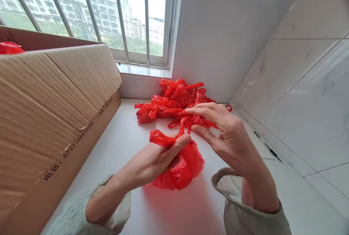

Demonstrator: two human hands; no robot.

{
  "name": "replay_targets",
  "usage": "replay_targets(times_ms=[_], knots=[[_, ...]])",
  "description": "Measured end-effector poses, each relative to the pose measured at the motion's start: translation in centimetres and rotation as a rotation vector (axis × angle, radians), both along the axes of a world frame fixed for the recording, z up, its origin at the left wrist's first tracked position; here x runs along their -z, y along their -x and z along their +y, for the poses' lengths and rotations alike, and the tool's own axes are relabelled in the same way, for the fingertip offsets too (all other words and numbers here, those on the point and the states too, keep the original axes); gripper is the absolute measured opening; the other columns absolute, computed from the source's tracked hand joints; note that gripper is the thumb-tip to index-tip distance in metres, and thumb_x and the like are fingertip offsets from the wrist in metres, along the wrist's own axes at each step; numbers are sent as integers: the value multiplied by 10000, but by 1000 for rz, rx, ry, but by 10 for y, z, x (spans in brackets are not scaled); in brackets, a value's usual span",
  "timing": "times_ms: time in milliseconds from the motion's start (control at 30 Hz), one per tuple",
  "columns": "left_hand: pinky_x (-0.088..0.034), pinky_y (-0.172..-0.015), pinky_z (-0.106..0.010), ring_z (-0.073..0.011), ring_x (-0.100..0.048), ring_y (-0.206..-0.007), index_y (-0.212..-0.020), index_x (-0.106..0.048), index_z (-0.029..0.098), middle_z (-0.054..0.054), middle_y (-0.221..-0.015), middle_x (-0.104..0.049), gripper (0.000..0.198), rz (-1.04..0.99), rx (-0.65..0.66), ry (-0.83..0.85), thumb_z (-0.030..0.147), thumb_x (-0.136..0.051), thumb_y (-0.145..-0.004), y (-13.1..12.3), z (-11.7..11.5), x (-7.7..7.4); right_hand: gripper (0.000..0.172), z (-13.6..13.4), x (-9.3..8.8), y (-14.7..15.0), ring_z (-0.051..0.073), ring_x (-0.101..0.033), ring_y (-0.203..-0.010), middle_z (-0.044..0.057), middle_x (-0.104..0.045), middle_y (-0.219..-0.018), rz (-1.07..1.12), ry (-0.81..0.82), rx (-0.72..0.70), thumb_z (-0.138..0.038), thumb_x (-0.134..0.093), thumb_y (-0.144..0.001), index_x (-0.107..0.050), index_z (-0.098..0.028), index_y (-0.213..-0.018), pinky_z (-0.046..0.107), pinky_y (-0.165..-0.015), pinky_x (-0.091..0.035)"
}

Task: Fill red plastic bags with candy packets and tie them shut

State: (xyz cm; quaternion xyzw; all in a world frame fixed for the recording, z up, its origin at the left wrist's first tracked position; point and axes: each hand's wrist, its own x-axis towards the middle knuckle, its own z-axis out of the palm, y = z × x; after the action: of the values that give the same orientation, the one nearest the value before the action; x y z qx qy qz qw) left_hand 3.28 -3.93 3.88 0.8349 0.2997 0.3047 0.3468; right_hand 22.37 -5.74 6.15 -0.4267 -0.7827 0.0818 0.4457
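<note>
At the bottom of the frame, two grey-green sleeves [253, 211] are pushed back from the wrists over a white table [109, 158]. At lower centre, the left hand [160, 157] grips a red plastic bag [195, 160], its thumb pressed along the gathered plastic; one loop of the bag stands out above the hand and another rises past the thumb tip. The bag's body hangs bunched beside and below the palm; whether it touches the table cannot be determined. Right of centre, the right hand [227, 133] is open, thumb and fingers parted, with the thumb tip just beside the raised loop; contact there cannot be confirmed. Along the left side of the frame stands a cardboard box [54, 97], one flap folded outward, its side printed with black characters and a number; red plastic [11, 48] shows above its edge at upper left. At right, a black-capped pen [268, 147] lies aslant near the tiled wall [313, 93]. Beyond the hands, at centre, a heap of red bags [182, 97] lies against the far wall [218, 28]. At upper left, a barred window [120, 17] gives onto pale buildings [100, 2] and greenery.
</note>
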Motion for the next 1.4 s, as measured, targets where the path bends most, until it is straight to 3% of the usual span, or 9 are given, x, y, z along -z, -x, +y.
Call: replay_targets(times_ms=[200, 333, 500, 633, 800, 900, 1033, 1233, 1400], knots=[[-405, -539, -192, -69, -423, -467, -571, -428, 187, 40, -508, -475, 528, -75, 196, 606, 405, -277, -1028, 3, 10, 1, 110, 16, 8, -6, 147, -661, -793, 19, -713, -896, 199, 304, -130, -273, -617, -907, -702, -204, -916, 262, -694, -540], [-410, -563, -205, -85, -457, -518, -618, -497, 187, 27, -572, -517, 542, -113, 176, 646, 512, -311, -1010, 5, 12, 1, 253, 18, 10, -1, 142, -650, -832, 28, -688, -1106, 246, 299, -29, -300, -697, -842, -673, -233, -1084, 263, -705, -535], [-408, -566, -219, -92, -476, -515, -587, -527, 179, 11, -564, -547, 578, -108, 183, 722, 539, -335, -996, 5, 16, 3, 143, 19, 12, 0, 126, -603, -669, 9, -674, -759, 315, 347, -88, -314, -649, -873, -705, -194, -818, 247, -606, -499], [-390, -530, -232, -97, -459, -515, -653, -600, 170, -9, -626, -597, 619, -194, 143, 847, 637, -332, -961, 4, 20, 4, 110, 12, 8, -1, 123, -597, -656, 15, -677, -826, 446, 207, -5, -319, -695, -836, -709, -214, -864, 265, -631, -524], [-441, -656, -242, -111, -481, -584, -669, -621, 186, 5, -626, -587, 550, -181, 137, 776, 596, -399, -960, 7, 17, 6, 381, 14, 10, 2, 124, -598, -712, 43, -669, -1049, 322, 284, 28, -379, -756, -781, -674, -253, -1131, 250, -598, -513], [-445, -683, -250, -113, -486, -583, -631, -621, 185, 0, -621, -592, 552, -164, 168, 763, 573, -412, -963, 7, 16, 7, 224, 22, 15, 4, 103, -559, -594, 15, -668, -810, 359, 375, -79, -386, -701, -834, -702, -203, -963, 234, -527, -480], [-434, -595, -254, -115, -486, -562, -728, -679, 170, -29, -689, -636, 570, -248, 171, 838, 617, -403, -949, 6, 22, 7, 125, 18, 12, 1, 99, -577, -568, -14, -654, -726, 555, 214, -59, -310, -723, -825, -669, -197, -834, 238, -545, -509], [-492, -653, -245, -147, -607, -741, -1020, -656, 182, -46, -870, -666, 268, -386, 189, 823, 410, -661, -879, 11, 31, 2, 113, -8, -3, 0, 125, -650, -698, -10, -718, -778, 29, 363, -487, -225, -645, -884, -710, -222, -792, 254, -662, -541], [-457, -650, -227, -108, -545, -685, -908, -600, 184, 9, -770, -615, 90, -211, 262, 467, 250, -654, -880, 17, 27, 0, 184, 9, 7, 2, 172, -669, -870, 38, -718, -960, 334, 264, -182, -389, -606, -917, -698, -235, -961, 292, -728, -545]])
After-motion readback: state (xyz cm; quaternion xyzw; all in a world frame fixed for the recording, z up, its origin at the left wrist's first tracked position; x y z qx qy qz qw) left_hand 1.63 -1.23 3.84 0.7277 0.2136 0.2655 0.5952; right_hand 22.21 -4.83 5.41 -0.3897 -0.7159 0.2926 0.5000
